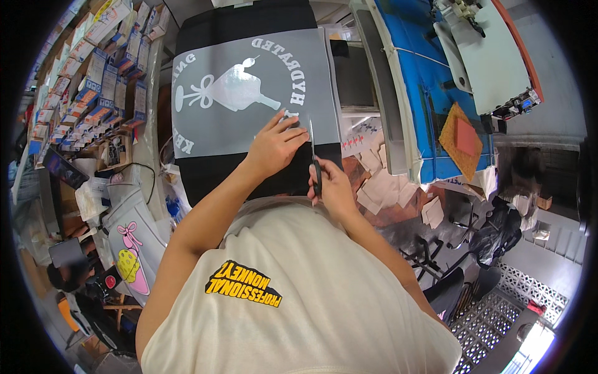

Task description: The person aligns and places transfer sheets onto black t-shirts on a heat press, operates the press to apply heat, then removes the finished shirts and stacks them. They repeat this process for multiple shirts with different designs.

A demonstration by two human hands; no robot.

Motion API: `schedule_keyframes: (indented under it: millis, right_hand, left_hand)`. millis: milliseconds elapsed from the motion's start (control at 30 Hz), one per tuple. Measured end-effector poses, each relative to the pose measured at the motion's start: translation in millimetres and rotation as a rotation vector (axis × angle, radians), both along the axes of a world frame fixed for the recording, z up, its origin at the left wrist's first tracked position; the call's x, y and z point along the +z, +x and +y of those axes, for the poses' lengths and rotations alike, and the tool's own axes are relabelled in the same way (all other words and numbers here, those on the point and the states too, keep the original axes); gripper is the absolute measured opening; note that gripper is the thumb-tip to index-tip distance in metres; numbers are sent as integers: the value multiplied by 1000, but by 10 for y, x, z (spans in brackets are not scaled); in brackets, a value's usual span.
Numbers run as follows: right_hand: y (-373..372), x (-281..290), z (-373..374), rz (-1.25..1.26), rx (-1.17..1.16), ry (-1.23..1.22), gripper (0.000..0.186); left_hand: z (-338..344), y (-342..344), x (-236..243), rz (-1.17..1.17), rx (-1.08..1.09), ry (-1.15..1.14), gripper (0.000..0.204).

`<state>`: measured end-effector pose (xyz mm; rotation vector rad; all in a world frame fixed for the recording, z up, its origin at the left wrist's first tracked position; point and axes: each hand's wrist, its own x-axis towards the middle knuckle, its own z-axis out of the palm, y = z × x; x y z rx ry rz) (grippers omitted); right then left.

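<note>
A grey film sheet [230,134] with white lettering and a bottle-like white figure lies on black cloth [215,177] in front of me. My left hand [277,143] rests on the sheet's lower right part, fingers stretched toward the printed letters; its fingertips touch the sheet near one small letter. In my right hand [334,190] is a pair of scissors [317,173], gripped by the black handle. The slim blade points away from me, over the sheet close to its right edge and just right of my left fingertips. Whether the blades are apart cannot be made out.
Shelves of stacked boxes [93,81] stand on the left. At the right is a blue-covered table [423,93] with a yellow sponge-like pad [460,140]. Loose paper pieces [386,190] lie below it. A grey printed panel [134,240] leans at lower left.
</note>
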<state>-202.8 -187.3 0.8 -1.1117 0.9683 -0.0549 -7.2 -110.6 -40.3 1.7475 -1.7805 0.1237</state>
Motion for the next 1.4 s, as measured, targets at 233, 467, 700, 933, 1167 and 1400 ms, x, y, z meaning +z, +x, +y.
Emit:
schedule_keyframes:
  millis: [233, 467, 700, 933, 1167, 1400]
  right_hand:
    - [107, 31, -32, 48, 20, -61, 34]
    - [330, -72, -143, -17, -50, -95, 26]
    - [428, -29, -153, 5, -50, -148, 25]
    - [1125, -123, -734, -91, -48, -157, 25]
    - [1177, -150, -817, -88, -53, -146, 30]
    - [532, -88, -946, -211, -176, -251, 51]
  left_hand:
    - [73, -56, 154, 41, 12, -32, 29]
    - [213, -121, 360, 77, 16, -108, 23]
    - [331, -166, 371, 94, 15, -174, 26]
    - [736, -331, 582, 94, 11, -189, 29]
    - [821, -246, 503, 351, 585, 406, 62]
    - [898, 331, -19, 104, 511, 306, 57]
